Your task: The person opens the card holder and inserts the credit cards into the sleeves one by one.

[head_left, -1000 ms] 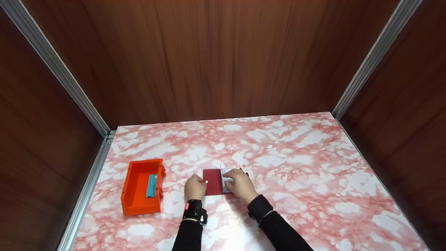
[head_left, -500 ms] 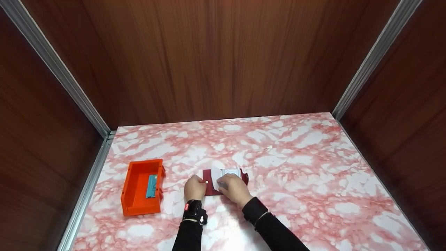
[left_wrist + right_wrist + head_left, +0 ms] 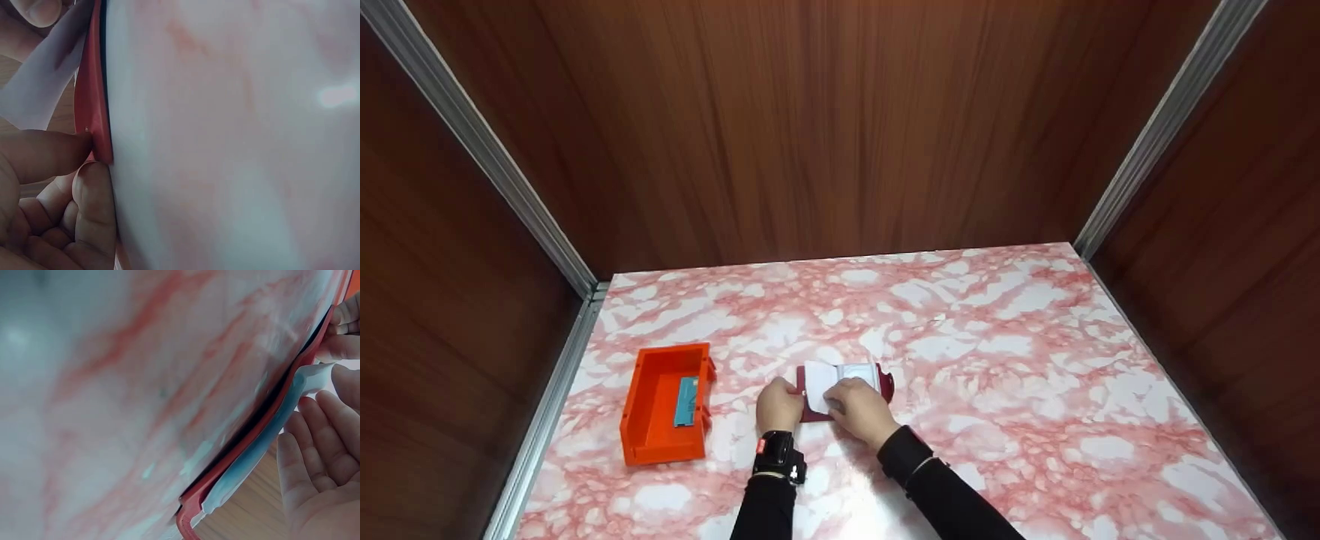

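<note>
Right of the orange bin [image 3: 664, 453], I watch the left hand [image 3: 780, 406] pinch the red booklet [image 3: 90, 101] while the right hand [image 3: 864, 411], thumb and fingers loosely parted, touches its white page [image 3: 818, 381]. A slackening pinch could let everything slide; hurried pushing could crease the page.

White page [image 3: 817, 381] now turned left over red cover [image 3: 812, 415]

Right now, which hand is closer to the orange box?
The left hand. It pinches the red cover, right of the orange box; the right hand is farther right, at the white page.
</note>
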The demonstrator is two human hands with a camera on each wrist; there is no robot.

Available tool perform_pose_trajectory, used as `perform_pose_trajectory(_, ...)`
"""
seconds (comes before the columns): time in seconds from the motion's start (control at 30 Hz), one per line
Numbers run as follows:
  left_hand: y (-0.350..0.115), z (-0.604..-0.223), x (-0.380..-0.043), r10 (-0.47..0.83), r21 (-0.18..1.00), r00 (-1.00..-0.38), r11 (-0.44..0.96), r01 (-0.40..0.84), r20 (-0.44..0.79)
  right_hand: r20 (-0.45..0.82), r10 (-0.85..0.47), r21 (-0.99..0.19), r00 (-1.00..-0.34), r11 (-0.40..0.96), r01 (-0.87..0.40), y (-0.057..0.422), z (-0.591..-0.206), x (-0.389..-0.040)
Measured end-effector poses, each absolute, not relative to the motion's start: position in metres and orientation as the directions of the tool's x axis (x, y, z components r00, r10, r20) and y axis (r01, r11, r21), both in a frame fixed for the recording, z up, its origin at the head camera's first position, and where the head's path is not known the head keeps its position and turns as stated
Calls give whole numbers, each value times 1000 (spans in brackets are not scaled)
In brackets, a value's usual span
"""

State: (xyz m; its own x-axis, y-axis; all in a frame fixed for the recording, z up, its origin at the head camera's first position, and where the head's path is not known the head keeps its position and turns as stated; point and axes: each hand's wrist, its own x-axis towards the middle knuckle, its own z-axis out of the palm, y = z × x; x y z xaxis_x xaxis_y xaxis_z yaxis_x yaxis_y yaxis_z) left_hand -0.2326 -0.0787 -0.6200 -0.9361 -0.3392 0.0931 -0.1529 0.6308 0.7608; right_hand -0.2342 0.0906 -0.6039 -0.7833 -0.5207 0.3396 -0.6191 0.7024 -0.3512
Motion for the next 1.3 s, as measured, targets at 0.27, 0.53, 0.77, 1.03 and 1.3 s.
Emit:
perform_pose_trajectory(0.27, -77, -620, -233, -337, 755, -927, 648, -100, 166, 376, -531, -300, -759, 705, -642, 89, -607, -234)
perform_pose_trajectory(0.53, -78, -618, -231, -328, 749, -933, 653, -109, 150, 387, -551, -260, -739, 704, -661, 88, -607, -234)
perform_pose_trajectory(0.77, -81, -611, -232, -314, 724, -942, 677, -133, 121, 397, -559, -242, -728, 701, -671, 89, -609, -235)
perform_pose_trajectory(1.03, -81, -604, -235, -331, 722, -932, 681, -125, 150, 403, -563, -251, -721, 690, -679, 90, -610, -235)
perform_pose_trajectory(1.3, -77, -601, -235, -328, 720, -932, 683, -119, 157, 387, -577, -252, -719, 684, -684, 89, -610, -237)
